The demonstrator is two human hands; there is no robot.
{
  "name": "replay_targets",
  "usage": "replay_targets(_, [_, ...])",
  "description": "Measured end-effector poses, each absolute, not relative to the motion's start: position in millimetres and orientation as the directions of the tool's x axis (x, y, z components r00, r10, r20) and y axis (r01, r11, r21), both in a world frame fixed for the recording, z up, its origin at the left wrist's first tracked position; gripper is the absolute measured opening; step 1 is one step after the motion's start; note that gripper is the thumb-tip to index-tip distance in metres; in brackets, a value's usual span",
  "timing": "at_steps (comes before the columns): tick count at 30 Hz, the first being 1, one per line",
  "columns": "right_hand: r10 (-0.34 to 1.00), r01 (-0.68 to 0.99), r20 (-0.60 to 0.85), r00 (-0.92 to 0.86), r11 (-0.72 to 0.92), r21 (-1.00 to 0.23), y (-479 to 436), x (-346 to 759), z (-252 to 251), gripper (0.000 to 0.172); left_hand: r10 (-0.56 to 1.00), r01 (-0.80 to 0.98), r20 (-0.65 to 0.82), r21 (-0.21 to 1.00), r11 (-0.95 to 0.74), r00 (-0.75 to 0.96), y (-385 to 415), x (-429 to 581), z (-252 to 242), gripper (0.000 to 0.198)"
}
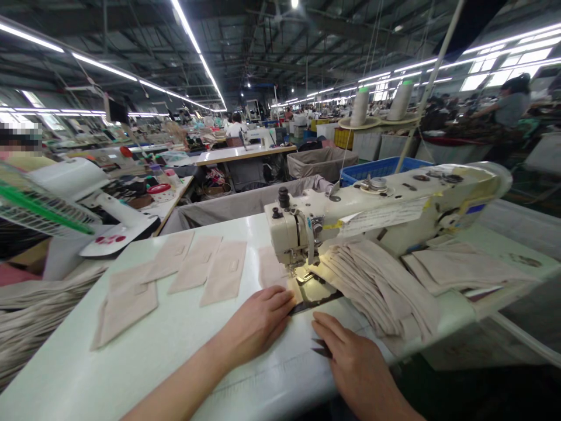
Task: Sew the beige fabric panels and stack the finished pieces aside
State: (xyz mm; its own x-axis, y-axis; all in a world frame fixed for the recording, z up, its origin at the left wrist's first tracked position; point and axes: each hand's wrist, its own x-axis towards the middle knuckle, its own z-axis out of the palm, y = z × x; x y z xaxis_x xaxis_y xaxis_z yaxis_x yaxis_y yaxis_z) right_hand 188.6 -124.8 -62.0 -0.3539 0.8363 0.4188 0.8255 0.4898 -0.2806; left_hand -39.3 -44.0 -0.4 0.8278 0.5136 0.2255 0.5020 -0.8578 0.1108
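Note:
My left hand (258,321) lies on the sewing machine's table, its fingers together and pressed on a beige fabric piece (270,266) beside the presser foot. Part of that piece is hidden under the fingers and the machine head. In my right hand (357,356), closed just in front of the needle plate, are thread snips (322,348); their two dark blades point left and their handles are hidden in the palm. The cream sewing machine (289,234) stands over the work with its lamp lit. A fanned stack of beige fabric pieces (377,286) lies right of the needle.
Several flat beige pieces with small labels (223,272) lie left on the pale table (184,345). More folded beige fabric (464,266) rests at the right. A white fan (70,181) stands at the left. Behind are a blue crate (350,174) and thread cones (360,106).

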Motion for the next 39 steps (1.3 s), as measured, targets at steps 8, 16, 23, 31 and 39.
replay_targets(8, [0.844, 0.825, 0.375, -0.383, 0.495, -0.272, -127, 193, -70, 0.071, 0.489, 0.473, 0.243, 0.124, -0.872, 0.838, -29, -42, 2, 0.032])
replay_targets(16, [0.84, 0.821, 0.395, -0.374, 0.497, -0.28, -127, 192, -69, 0.071, 0.498, 0.482, 0.228, 0.126, -0.867, 0.837, -18, -42, 6, 0.031])
replay_targets(23, [0.832, 0.817, 0.425, -0.356, 0.498, -0.29, -127, 191, -64, 0.069, 0.505, 0.488, 0.224, 0.131, -0.863, 0.833, -6, -43, 7, 0.031])
replay_targets(31, [0.821, 0.815, 0.452, -0.349, 0.503, -0.286, -126, 189, -62, 0.068, 0.514, 0.501, 0.24, 0.119, -0.857, 0.823, 8, -46, 5, 0.033])
replay_targets(39, [0.811, 0.825, 0.48, -0.335, 0.499, -0.267, -129, 189, -66, 0.068, 0.538, 0.523, 0.253, 0.129, -0.843, 0.804, 10, -47, -1, 0.034])
